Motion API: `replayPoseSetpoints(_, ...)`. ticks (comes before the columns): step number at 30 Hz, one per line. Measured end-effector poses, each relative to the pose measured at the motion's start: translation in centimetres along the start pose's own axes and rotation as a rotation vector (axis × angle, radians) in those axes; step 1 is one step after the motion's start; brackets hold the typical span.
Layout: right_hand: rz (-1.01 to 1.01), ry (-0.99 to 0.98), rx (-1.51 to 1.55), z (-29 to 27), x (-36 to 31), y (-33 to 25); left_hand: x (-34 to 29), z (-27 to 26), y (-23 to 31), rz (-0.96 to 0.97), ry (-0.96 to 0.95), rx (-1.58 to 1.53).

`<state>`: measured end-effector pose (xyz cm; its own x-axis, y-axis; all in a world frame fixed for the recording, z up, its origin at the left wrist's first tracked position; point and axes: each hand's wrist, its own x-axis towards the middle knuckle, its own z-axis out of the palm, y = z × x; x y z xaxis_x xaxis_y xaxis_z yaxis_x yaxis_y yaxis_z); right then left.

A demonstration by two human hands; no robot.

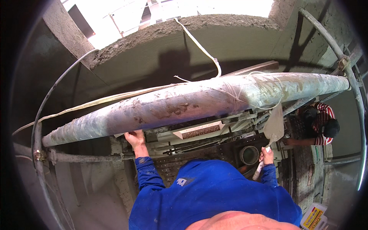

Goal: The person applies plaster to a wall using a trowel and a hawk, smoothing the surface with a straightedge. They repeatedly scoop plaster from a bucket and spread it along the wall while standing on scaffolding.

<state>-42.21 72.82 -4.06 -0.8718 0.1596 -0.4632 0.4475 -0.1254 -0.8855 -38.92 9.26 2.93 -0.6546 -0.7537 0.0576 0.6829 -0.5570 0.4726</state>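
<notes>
A pointed trowel [274,124] rises from my right hand [266,155], whose fingers are wrapped round its pale handle. Its grey, mortar-smeared blade points up toward the pipe. My left hand [135,139] reaches up against the lower edge of the thick, mortar-crusted pipe [172,105]. Its fingers look curled, and their tips are hidden behind the pipe. A small pale edge shows beside them, but what they hold I cannot make out. Thin cord [234,94] is wound round the pipe and loops near the trowel's tip.
Scaffold poles [354,82] stand at both sides. Beyond the pipe is a grey wall [138,67] below a bright opening. Under me lie perforated metal planks [207,151] with a round bucket [249,155]. Lower right, another person in a striped top [324,120] bends forward.
</notes>
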Motion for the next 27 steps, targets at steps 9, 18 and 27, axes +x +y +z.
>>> replayPoseSetpoints(9, -0.329, 0.015, 0.194, 8.7, 3.7, -9.7, 1.0, -0.6, -2.0, -0.032, 0.050, -0.061)
replayPoseSetpoints(18, -0.659, 0.134, 0.369, 19.6, 10.0, -17.4, 3.2, 3.2, -2.3, -0.019, 0.024, 0.045)
replayPoseSetpoints(27, -0.764, 0.329, 0.509, 25.2, 12.3, -20.0, 5.6, 3.5, -0.3, 0.005, -0.049, 0.182)
